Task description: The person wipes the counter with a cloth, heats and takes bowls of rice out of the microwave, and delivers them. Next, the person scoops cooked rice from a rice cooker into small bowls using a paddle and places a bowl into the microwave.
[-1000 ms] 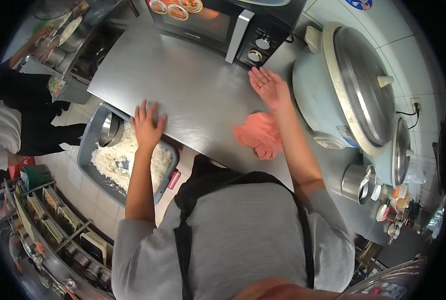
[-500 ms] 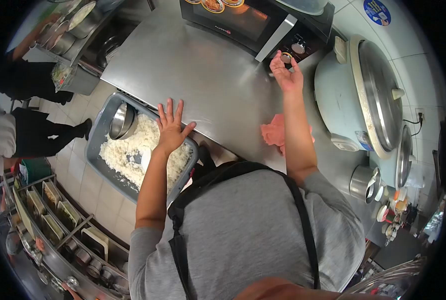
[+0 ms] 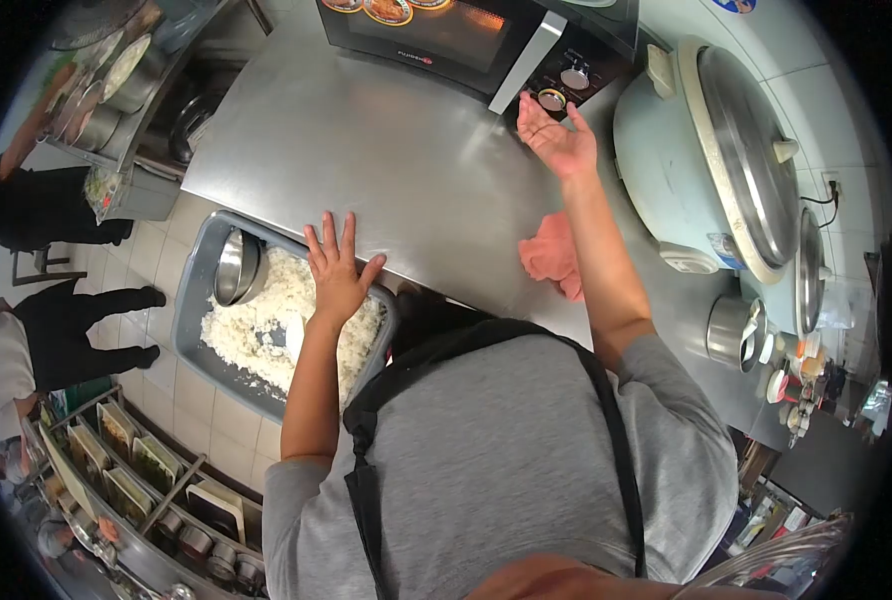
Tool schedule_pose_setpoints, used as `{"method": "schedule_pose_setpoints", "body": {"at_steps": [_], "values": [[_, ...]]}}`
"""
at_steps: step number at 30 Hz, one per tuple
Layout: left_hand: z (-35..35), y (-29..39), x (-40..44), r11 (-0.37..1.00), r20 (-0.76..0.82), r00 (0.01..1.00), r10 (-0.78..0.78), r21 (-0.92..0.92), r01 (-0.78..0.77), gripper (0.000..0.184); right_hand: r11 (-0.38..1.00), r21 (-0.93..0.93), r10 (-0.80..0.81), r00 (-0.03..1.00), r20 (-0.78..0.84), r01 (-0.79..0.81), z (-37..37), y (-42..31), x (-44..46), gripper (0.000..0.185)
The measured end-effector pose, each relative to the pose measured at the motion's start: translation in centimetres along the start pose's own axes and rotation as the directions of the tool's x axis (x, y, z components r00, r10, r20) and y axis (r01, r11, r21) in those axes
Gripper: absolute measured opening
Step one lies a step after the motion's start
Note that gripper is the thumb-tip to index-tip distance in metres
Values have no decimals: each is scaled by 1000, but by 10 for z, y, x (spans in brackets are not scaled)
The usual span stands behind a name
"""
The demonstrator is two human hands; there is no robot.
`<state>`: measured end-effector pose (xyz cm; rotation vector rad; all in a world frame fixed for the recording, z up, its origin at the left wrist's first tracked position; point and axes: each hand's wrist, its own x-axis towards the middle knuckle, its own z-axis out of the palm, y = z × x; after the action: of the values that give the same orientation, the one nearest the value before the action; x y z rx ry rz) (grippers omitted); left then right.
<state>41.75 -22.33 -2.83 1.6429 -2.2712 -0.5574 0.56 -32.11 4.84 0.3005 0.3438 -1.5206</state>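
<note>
My left hand (image 3: 336, 280) is spread with its fingertips at the edge of the steel table (image 3: 366, 165), over the rim of a grey tub (image 3: 189, 305). White rice (image 3: 266, 335) and a metal bowl (image 3: 238, 268) lie in the tub. My right hand (image 3: 558, 135) is palm up at the lower knob (image 3: 552, 101) of a black microwave (image 3: 436, 45), fingers apart and curved, holding nothing that I can make out. The microwave window glows orange. Beside my right forearm a crumpled pink cloth (image 3: 553, 257) rests on the table.
A large pale rice cooker (image 3: 656, 160) and a smaller one (image 3: 809, 270) stand at the right, near a steel pot (image 3: 731, 330) and small containers. People in dark trousers (image 3: 61, 325) stand at the left. Food trays (image 3: 156, 465) line a counter at lower left.
My right hand has moved from the table by the microwave's corner up to the lower knob. My left hand has spread its fingers and shifted slightly. The camera view has shifted.
</note>
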Motion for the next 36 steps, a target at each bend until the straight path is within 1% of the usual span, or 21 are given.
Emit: {"method": "schedule_pose_setpoints", "body": {"at_steps": [2,5,8,9,12,13,14,15,16,17,18,21,24,25,28,31,34,35,36], "values": [[-3,-2,3,1000,29,1000,-10,21,9,89,998,-58,22,995,101,-16,-9,-5,8,55],[-34,20,10,983,209,970,-127,159,94,88,995,-88,54,990,128,-43,-16,-9,9,53],[-55,32,32,949,307,940,-149,312,49,85,989,-121,104,986,127,-89,-19,-14,9,51],[-51,27,44,961,272,955,-121,274,44,80,987,-130,103,989,106,-89,-19,-15,9,50],[-80,76,94,995,185,978,95,0,-97,76,981,-173,109,986,124,-87,-18,-18,9,50],[-77,87,118,959,85,970,228,-195,-208,72,979,-184,117,984,133,-91,-18,-18,8,49],[-73,100,140,870,-36,942,333,-373,-322,68,979,-186,113,984,136,-87,-18,-18,6,49],[-82,130,155,804,-41,961,272,-540,-251,64,978,-189,113,984,135,-86,-19,-17,6,48],[-90,159,170,705,-36,977,209,-687,-175,60,977,-194,114,984,135,-87,-20,-18,7,48],[-83,171,192,660,-103,971,214,-718,-222,57,971,-200,167,968,189,-128,-24,-21,11,51],[-76,182,215,612,-171,962,214,-743,-269,54,972,-189,176,965,195,-139,-24,-23,13,51],[-63,217,266,573,-258,938,232,-743,-346,50,972,-167,199,958,208,-165,-24,-24,14,49],[-76,248,282,763,19,966,259,-617,-192,45,970,-168,210,953,219,-175,-19,-22,10,46],[-60,251,285,590,-125,926,356,-738,-327,43,969,-171,213,951,222,-177,-18,-22,10,46],[-40,251,284,520,-218,920,325,-771,-367,43,972,-164,201,954,222,-166,-23,-22,13,47],[-33,258,278,510,-321,914,249,-759,-405,45,977,-146,183,961,206,-155,-26,-21,17,46],[-25,257,281,566,-396,886,241,-685,-460,47,980,-122,182,960,214,-159,-29,-21,20,45],[-24,254,281,569,-374,892,255,-688,-451,49,981,-110,182,958,222,-161,-31,-21,20,45],[-23,254,281,566,-379,893,241,-693,-447,40,982,-105,179,960,216,-159,-31,-20,21,45]]}}
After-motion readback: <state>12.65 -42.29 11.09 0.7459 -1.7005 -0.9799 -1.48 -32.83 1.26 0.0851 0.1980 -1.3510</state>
